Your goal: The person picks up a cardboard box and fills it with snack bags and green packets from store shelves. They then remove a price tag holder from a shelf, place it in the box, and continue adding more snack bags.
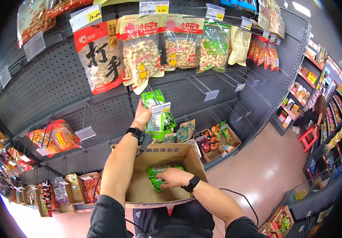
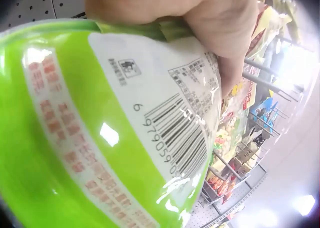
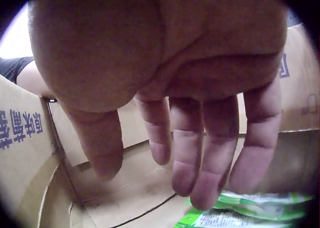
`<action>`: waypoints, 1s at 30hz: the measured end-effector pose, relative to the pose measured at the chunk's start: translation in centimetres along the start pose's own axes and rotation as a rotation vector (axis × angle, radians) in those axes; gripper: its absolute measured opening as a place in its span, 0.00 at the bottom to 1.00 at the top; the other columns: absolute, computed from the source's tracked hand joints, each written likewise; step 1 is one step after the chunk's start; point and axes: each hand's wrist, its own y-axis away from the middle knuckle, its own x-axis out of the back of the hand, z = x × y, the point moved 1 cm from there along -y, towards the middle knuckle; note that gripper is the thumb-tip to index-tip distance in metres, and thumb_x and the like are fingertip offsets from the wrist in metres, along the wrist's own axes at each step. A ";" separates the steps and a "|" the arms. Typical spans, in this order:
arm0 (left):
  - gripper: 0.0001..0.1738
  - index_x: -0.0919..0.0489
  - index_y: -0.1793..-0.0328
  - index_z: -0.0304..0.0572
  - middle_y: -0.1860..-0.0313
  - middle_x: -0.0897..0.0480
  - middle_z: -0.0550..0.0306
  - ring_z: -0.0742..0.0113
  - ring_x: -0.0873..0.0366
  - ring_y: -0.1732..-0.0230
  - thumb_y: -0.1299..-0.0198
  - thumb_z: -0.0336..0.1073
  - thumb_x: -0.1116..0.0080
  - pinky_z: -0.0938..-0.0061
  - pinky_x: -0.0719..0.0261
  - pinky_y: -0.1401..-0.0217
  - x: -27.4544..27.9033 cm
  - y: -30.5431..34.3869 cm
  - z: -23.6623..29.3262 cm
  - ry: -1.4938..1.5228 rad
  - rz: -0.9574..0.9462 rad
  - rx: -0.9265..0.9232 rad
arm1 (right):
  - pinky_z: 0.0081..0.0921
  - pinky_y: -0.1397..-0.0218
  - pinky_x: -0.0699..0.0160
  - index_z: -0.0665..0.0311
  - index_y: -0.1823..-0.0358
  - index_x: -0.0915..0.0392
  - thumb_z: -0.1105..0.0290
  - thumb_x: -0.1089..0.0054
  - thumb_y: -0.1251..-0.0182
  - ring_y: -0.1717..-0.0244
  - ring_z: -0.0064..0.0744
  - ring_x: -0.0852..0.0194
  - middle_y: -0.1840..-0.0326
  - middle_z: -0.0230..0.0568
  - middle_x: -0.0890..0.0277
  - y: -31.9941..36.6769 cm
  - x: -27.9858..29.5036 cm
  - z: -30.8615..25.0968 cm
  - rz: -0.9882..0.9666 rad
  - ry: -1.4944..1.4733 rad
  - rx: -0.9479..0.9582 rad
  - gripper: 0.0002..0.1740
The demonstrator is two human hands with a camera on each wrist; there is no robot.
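Mind the gray rack (image 1: 40,95), wide across the view, with projecting hooks ready to catch a sleeve. Next, see the cardboard box (image 1: 175,152) at six o'clock, liable to tip if knocked, with no hand gripping a wall and any support underneath hidden. From the box, find peanut bags (image 1: 141,57) at twelve o'clock, above the reach, and a snack carton (image 1: 233,143) at two. Notice the black cable (image 1: 250,204) toward four, able to snag during a turn. See the left hand (image 1: 142,115) clamped on green packets (image 1: 154,126) at twelve, perhaps slipping if pulled crookedly past the price tag (image 1: 161,109). Inside, see the right hand (image 1: 175,177), fingers apart, over more packets (image 1: 156,184); contact, impossible to tell.
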 end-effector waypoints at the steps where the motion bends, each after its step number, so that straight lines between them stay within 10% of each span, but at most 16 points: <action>1: 0.34 0.36 0.38 0.39 0.49 0.19 0.54 0.66 0.20 0.49 0.48 0.30 0.28 0.70 0.22 0.45 -0.3 0.6 0.5 -0.009 0.003 0.031 | 0.47 0.55 0.22 0.59 0.44 0.21 0.57 0.31 0.48 0.61 0.57 0.19 0.65 0.54 0.18 0.1 -0.1 -0.1 -0.001 -0.001 -0.006 0.28; 30: 0.29 0.33 0.40 0.40 0.51 0.17 0.52 0.63 0.16 0.54 0.46 0.27 0.31 0.66 0.15 0.53 -3.9 7.2 4.6 0.161 -0.022 0.262 | 0.45 0.54 0.22 0.59 0.45 0.22 0.56 0.31 0.46 0.61 0.56 0.19 0.66 0.52 0.17 1.2 -1.5 -1.5 -0.049 -0.009 -0.028 0.27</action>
